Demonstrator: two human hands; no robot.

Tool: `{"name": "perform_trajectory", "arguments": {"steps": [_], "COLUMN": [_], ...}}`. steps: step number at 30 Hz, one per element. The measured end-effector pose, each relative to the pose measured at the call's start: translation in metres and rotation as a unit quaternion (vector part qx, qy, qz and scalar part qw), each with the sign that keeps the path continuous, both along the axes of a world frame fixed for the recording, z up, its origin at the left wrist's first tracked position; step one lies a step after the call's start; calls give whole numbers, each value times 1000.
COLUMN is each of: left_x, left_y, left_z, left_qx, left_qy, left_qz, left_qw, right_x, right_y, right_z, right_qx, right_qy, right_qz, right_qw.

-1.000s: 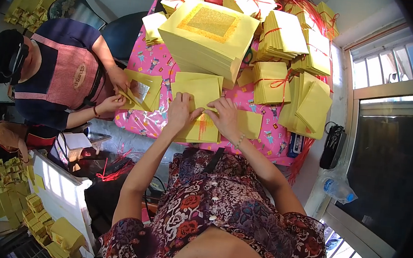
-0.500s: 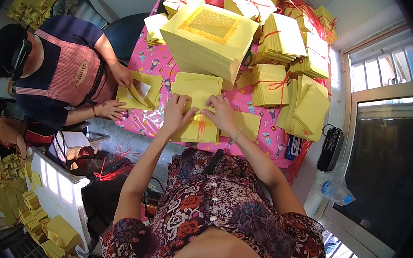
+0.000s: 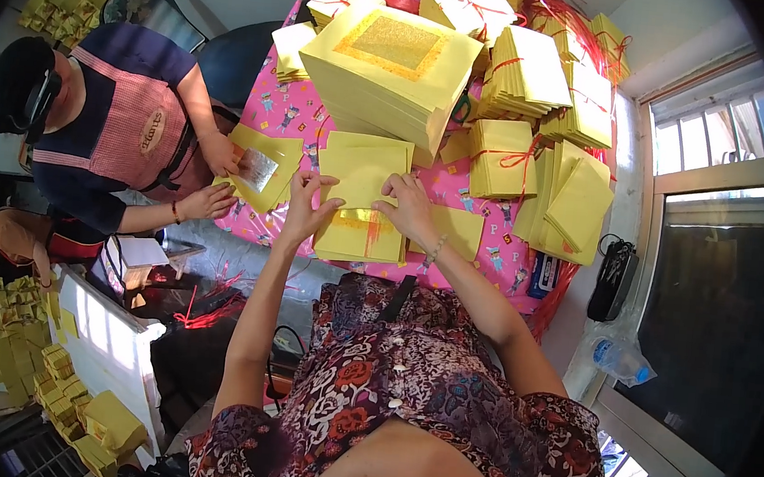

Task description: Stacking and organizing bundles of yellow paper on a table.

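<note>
Both hands' fingers pinch yellow paper

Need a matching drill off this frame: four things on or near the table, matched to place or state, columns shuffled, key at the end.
Things:
1. tall yellow paper stack
2. red-tied bundle
3. plastic bottle
4. folded yellow sheets

Places or states:
A. lies off the table, by the window
B. under the left hand and right hand
C. gold square on its top sheet
D. bound with string, right of the hands

Pairs: 1-C, 2-D, 3-A, 4-B
</note>
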State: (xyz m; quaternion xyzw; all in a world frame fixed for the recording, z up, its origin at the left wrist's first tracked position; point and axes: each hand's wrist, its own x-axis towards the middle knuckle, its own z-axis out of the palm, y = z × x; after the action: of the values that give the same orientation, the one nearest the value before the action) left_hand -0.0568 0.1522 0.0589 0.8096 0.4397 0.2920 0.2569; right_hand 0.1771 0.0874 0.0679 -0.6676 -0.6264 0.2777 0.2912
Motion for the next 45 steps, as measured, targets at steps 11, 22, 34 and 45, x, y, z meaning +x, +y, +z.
{"name": "perform_trajectory", "arguments": {"steps": [11,22,34,45], "left_x": [-9,-11,18,24], "left_y": [2,-7,-21,-11], "left_z": [-11,-33,35,30], "left_qx": [-178,-220,4,235], "left_qy": [-114,-173,5,108], "left_qz": [-40,11,37,9], "left_qw": [977,960,999,966], "right_x": [-20,-2,3,2], "right_y": [1,-4,-2,-16], "right_z": [9,-6,-4,22], "right_qx": [25,52,219,269], "right_qy": [-105,56,-224,-71], "right_qz": [-93,-33,96,-168], "right_qw": [990,996,945,946]}}
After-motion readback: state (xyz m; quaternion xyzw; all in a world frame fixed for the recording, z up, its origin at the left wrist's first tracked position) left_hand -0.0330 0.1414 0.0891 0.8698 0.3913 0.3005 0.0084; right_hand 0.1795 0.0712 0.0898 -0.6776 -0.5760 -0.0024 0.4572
